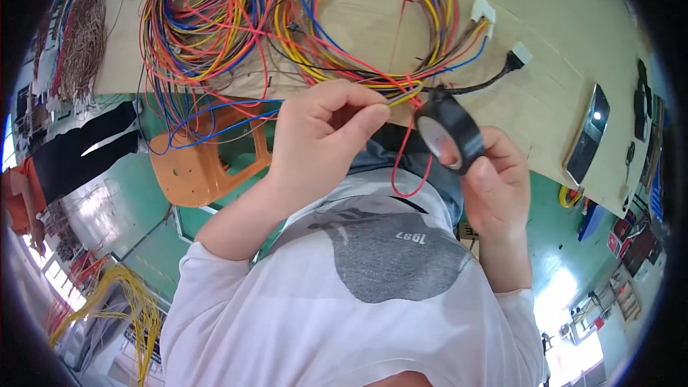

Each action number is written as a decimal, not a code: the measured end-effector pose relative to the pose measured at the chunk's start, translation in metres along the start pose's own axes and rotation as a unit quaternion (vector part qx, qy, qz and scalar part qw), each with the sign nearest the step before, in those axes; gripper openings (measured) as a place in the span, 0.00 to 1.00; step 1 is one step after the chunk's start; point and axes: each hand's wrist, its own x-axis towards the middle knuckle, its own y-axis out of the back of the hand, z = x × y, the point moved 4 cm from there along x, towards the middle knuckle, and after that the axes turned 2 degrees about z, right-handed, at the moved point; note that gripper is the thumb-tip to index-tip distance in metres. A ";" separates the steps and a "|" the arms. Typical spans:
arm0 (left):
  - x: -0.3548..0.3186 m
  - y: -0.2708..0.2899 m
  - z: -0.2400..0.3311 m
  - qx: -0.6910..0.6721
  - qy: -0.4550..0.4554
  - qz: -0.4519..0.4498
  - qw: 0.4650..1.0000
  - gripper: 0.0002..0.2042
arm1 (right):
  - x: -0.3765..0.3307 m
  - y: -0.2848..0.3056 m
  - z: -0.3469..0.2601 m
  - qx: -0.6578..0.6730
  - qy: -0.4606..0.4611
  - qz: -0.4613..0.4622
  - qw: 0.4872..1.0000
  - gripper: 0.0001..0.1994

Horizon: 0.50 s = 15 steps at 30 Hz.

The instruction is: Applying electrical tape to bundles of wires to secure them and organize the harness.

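My right hand (498,186) is closed on a roll of black tape (464,131), with a finger showing through its core. The roll is tilted beside the wires at the table's near edge. My left hand (319,136) pinches a yellow wire (406,94) between thumb and forefinger, left of the tape. This wire belongs to a coiled wire harness (438,36) of red, yellow, blue, brown and black strands. A white connector (484,11) ends one branch; a second white connector (521,52) ends a black-wrapped branch. A red wire loop (411,192) hangs below the edge between my hands.
A second tangled wire coil (204,21) lies at the left of the table (545,115). A phone-like dark, shiny slab (588,132) lies at the right. An orange stool (186,168) stands below the table's left edge. Another person (72,150) is at the far left.
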 end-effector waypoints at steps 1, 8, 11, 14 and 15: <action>0.000 -0.001 0.001 0.004 0.000 -0.010 1.000 0.03 | 0.001 -0.002 0.007 0.012 -0.032 -0.006 0.999 0.09; 0.003 0.003 0.001 0.058 -0.080 -0.042 0.994 0.04 | 0.001 -0.013 0.013 -0.033 -0.096 0.014 0.995 0.09; 0.003 0.003 0.003 0.041 -0.115 -0.018 0.992 0.03 | 0.003 -0.015 0.012 -0.058 -0.089 0.010 0.994 0.08; 0.002 0.002 0.004 0.035 -0.097 -0.016 0.995 0.03 | 0.001 -0.017 0.013 -0.070 -0.101 0.024 0.992 0.09; 0.002 0.003 0.004 0.034 -0.096 -0.016 0.995 0.03 | 0.002 -0.019 0.013 -0.071 -0.102 0.024 0.992 0.09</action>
